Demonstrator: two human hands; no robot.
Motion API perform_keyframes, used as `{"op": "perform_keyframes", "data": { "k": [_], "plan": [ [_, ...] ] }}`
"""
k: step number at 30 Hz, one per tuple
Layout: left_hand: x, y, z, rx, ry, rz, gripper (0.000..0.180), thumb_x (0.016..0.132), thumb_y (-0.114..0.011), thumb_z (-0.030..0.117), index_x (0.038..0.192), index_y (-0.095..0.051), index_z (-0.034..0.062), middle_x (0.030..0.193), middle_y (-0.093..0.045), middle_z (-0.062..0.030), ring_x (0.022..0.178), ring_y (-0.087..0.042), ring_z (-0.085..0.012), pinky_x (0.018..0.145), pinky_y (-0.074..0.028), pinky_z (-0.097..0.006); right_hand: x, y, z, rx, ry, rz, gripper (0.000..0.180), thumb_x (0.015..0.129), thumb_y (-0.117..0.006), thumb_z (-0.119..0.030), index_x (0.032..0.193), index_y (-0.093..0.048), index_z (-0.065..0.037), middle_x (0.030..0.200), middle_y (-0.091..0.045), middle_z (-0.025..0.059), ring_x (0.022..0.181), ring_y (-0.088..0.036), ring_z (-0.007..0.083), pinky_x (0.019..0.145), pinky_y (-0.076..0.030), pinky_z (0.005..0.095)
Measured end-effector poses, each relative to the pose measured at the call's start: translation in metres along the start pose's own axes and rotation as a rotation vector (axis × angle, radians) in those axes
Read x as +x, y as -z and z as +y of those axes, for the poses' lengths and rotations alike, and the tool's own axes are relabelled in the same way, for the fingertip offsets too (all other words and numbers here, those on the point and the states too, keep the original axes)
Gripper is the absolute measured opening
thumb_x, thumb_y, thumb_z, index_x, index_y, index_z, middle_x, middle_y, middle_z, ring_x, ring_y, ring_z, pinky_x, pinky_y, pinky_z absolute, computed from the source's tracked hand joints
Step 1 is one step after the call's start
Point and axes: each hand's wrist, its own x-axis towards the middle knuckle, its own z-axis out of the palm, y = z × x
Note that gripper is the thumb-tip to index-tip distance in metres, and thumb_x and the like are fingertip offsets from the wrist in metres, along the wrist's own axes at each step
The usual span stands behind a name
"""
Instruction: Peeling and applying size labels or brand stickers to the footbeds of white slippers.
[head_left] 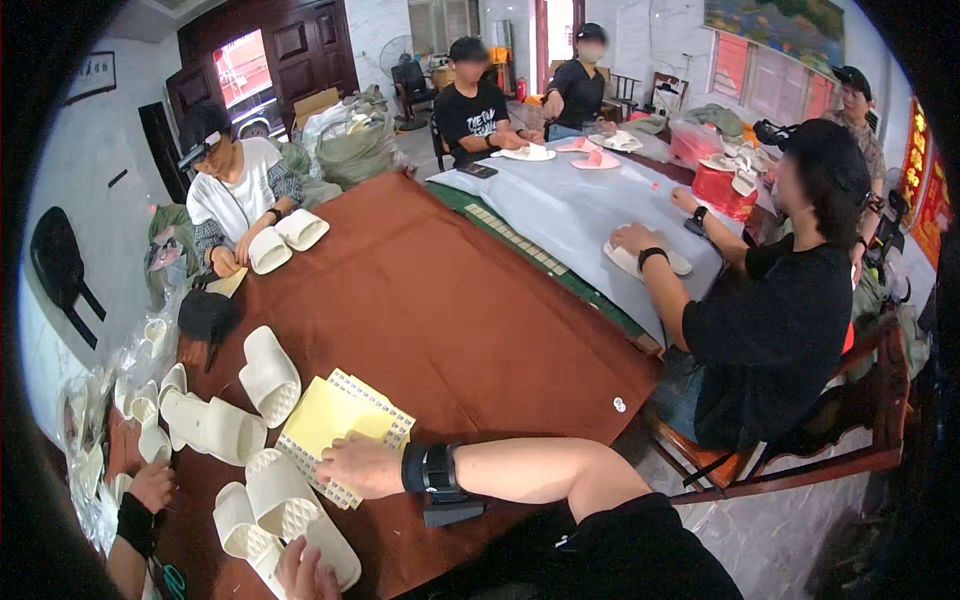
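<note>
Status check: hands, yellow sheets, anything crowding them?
Right hand on yellow sheets. Left hand at cream slippers, grip unclear. Sheets on brown tabletop; slippers crowd their left side. Another person's hand farther left.

On the table (470, 330), sheets (338, 405) lie right of a single slipper (270, 378), with a slipper pair (290, 500) nearer, another pair (288, 240) at the far-left edge, and a second table (565, 205) beyond, rightward.

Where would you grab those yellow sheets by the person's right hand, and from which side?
Probably pinch the yellow sheets at their right-hand corner, coming from the right: they lie flat, offering only thin edges, and the right hand covers some of their near part.
</note>
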Motion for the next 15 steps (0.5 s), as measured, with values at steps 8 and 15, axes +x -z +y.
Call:
{"op": "perform_keyframes", "data": {
  "k": [8,15],
  "plan": [
    [-0.005,0.016,-0.017,0.128,0.079,0.182,0.022,0.091,-0.064,0.009,0.109,-0.067,-0.0020,0.116,-0.065,-0.0220,0.106,-0.060,-0.0385,0.094,-0.047,-0.046,-0.004,0.000,0.004,-0.022,0.004,-0.067,0.025,0.081,-0.062,-0.007,0.104,-0.061,-0.015,0.102,-0.057,0.0038,0.102,-0.055,0.0244,0.085,-0.042,0.0403],
    [-0.027,0.014,-0.054,0.330,0.209,0.314,0.036,0.089,-0.065,0.008,0.123,-0.059,-0.0042,0.120,-0.061,-0.0234,0.110,-0.059,-0.0388,0.098,-0.045,-0.046,0.003,-0.006,0.010,0.037,0.071,-0.026,0.022,0.081,-0.061,-0.007,0.102,-0.062,-0.013,0.096,-0.058,0.0081,0.097,-0.056,0.0287,0.083,-0.044,0.0435]
  ]
}}
